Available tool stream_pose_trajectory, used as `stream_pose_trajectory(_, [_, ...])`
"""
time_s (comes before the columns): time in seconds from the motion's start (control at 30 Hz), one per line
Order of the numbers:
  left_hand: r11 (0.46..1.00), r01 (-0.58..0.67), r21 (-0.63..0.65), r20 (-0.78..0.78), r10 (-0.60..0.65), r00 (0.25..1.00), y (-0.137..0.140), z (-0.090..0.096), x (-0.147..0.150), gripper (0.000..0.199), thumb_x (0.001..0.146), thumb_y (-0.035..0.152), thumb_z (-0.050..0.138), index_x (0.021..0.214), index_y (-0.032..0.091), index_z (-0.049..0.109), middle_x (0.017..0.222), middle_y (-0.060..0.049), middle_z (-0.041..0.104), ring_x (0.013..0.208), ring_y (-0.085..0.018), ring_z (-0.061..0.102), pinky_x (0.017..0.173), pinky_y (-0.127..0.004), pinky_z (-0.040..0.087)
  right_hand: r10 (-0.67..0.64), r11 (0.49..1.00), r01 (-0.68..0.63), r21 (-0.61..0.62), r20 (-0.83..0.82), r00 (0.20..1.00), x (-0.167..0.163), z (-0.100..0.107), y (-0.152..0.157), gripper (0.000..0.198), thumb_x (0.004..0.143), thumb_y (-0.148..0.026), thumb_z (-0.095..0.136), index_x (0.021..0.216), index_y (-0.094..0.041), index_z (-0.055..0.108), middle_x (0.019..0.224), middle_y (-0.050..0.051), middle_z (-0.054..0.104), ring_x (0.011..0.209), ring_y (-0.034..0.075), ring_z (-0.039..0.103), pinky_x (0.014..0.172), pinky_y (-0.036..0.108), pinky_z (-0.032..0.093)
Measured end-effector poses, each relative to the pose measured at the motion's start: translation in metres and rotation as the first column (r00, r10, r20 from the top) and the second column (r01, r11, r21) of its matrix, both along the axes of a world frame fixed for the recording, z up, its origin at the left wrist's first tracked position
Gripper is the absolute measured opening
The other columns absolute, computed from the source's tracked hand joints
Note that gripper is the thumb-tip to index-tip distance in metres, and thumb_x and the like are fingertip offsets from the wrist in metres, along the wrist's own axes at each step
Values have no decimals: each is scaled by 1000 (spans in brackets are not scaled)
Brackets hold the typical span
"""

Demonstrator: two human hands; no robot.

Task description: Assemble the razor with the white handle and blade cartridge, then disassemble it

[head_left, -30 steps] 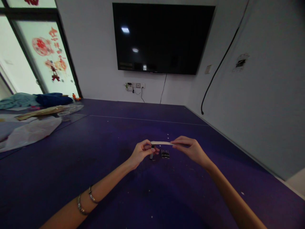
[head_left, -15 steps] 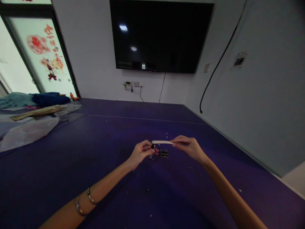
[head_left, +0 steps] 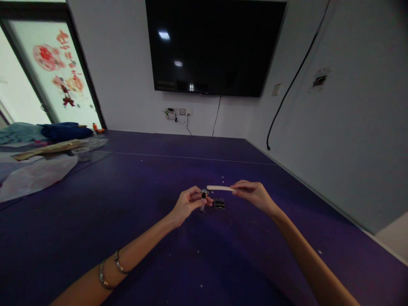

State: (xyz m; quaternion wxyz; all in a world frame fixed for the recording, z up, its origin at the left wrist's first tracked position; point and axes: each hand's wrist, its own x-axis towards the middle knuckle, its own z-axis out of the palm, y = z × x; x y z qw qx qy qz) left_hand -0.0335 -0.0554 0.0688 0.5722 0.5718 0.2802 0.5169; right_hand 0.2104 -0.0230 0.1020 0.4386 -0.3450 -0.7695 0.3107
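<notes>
My left hand (head_left: 185, 207) is closed around a small upright black-and-grey piece (head_left: 203, 196) with a pale metallic top; its exact kind is too small to make out. Between the thumb and fingers of my right hand (head_left: 255, 196) is a slim, slightly curved cream-coloured stick (head_left: 219, 188), held nearly level. The stick's free end sits just above and right of the piece's top, with a small gap. Beneath the stick, a little dark rectangular item (head_left: 219, 204) with lighter marks lies on the purple surface (head_left: 143, 238).
White specks are scattered over the surface. At far left lie clear plastic sheeting (head_left: 38, 176), a tan strip (head_left: 51, 149), and blue cloth (head_left: 65, 131). A television (head_left: 216, 51) hangs on the back wall, and a black cable (head_left: 291, 85) dangles along the right wall.
The cream stick has come away from the top of the left-hand piece and shifted slightly right with my right hand. My left hand keeps its grip almost in place.
</notes>
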Motion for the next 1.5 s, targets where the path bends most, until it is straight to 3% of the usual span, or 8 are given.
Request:
stream_pose_trajectory(0.17, [1000, 2, 8, 6, -2, 1000, 1, -2, 0, 19, 72, 16, 66, 78, 14, 48, 86, -10, 70, 77, -19, 67, 74, -32, 48, 60, 998, -60, -15, 5, 998, -3, -1, 0, 17, 70, -32, 68, 83, -22, 71, 88, 5, 67, 82, 17, 61, 73, 30, 48])
stream_pose_trajectory(0.43, [1000, 6, 22, -15, -6, 1000, -2, 0, 0, 17, 72, 16, 66, 80, 13, 51, 86, -10, 70, 79, -20, 66, 74, -32, 48, 20, 999, -21, -32, -20, 1000, -4, -1, -2, 18, 69, -33, 68, 83, -22, 71, 88, 5, 67, 82, 18, 62, 74, 31, 49])
stream_pose_trajectory(0.83, [1000, -10, 9, -35, 10, 999, -1, 0, 0, 18, 70, 17, 67, 82, 13, 54, 85, -9, 70, 80, -19, 66, 78, -33, 47, 32, 998, -34, 52, 44, 999, -11, 13, -14, 17, 73, -32, 65, 86, -23, 71, 88, 5, 67, 82, 18, 61, 74, 31, 49])
stream_pose_trajectory(1.03, [1000, -15, 19, -41, 16, 999, -3, 1, 1, 17, 69, 17, 68, 81, 13, 55, 86, -9, 70, 80, -19, 65, 78, -34, 47, -47, 992, 39, 118, 67, 997, -8, 17, -15, 18, 74, -34, 63, 86, -24, 72, 86, 6, 67, 81, 19, 61, 74, 33, 49])
stream_pose_trajectory(1.5, [1000, -20, 14, -50, 21, 999, -1, 0, 0, 16, 69, 16, 67, 79, 13, 55, 85, -9, 70, 81, -18, 65, 78, -33, 47, -8, 994, -1, 106, 86, 996, -5, 17, -15, 18, 74, -34, 63, 87, -24, 72, 88, 6, 67, 82, 19, 61, 74, 32, 50])
